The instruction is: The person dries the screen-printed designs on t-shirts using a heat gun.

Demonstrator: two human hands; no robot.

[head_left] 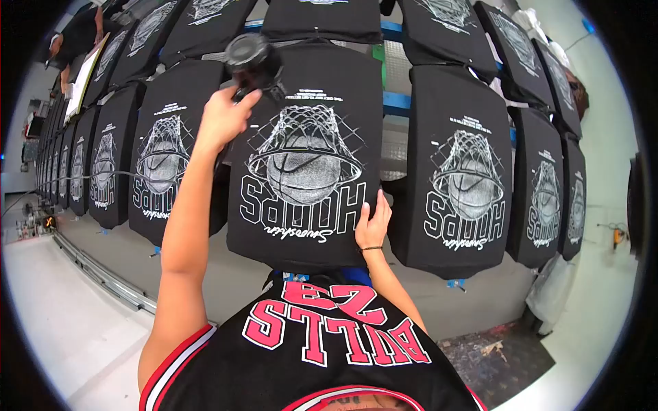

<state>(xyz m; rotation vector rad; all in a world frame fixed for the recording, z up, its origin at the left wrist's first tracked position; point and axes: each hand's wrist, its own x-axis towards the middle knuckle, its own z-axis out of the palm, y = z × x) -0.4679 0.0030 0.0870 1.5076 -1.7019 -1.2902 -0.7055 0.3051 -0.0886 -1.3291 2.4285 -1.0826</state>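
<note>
My left hand [229, 118] is wrapped round the handle of a black heat gun or dryer [255, 60], raised over the upper left of a black shirt [308, 236]. That shirt is stretched flat on a board and carries a white print of a basketball and hoop with lettering. Against the shirt's lower right edge rests my right hand [373, 220], its fingers apart and holding nothing. A dark band circles the right wrist. The dryer is slightly blurred, and its exact type cannot be told.
Several similar printed shirts on boards stand in rows, one close on the right [460, 226] and one on the left [161, 192]. A cable [89, 175] crosses the left side. Another person [77, 38] is at the far upper left. A metal rail [103, 270] runs below.
</note>
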